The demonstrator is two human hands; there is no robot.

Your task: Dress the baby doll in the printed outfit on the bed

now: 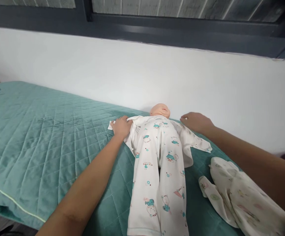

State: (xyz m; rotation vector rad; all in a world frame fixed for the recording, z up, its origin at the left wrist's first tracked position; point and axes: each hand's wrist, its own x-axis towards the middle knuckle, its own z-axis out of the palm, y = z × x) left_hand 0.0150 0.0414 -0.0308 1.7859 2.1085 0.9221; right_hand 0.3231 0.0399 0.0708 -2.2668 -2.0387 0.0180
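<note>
A baby doll [160,110] lies on its back on a teal quilted mattress [46,131], head toward the wall. It wears white printed trousers [157,170] over an open white top. My left hand [121,126] rests closed on the top's left sleeve beside the doll's shoulder, pinching the cloth. My right hand [195,121] lies on the mattress by the doll's other shoulder, at the edge of the right sleeve [196,141]; its fingers point toward the head and look curled, with nothing visible in them.
A second crumpled printed garment [233,193] lies on the mattress at lower right, under my right forearm. A white wall [142,72] rises right behind the doll's head, with a dark window frame [181,29] above. The mattress edge drops off at lower left.
</note>
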